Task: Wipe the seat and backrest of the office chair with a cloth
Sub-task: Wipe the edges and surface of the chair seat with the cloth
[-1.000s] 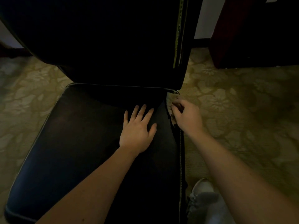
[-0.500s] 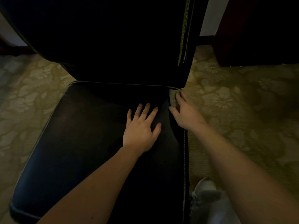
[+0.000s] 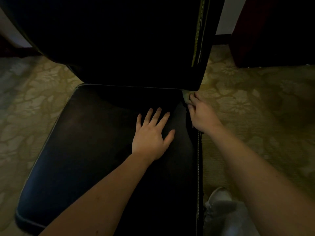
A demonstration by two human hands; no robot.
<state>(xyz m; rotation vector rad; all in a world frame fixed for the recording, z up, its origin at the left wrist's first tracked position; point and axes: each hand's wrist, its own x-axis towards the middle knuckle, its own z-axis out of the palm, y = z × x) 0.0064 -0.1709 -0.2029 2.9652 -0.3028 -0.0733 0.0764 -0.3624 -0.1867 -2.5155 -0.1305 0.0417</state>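
Right hand (image 3: 202,114) grips the cloth (image 3: 185,97) — bunched beyond its fingertips, at the seat (image 3: 102,133) corner.

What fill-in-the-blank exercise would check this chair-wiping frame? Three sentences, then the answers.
1. The left hand lies flat on the seat with its fingers ____.
2. The right hand holds the cloth at the corner where the seat meets the ____.
3. The white shoe stands on the carpet to the ____ of the seat.
Missing words: spread; backrest; right.
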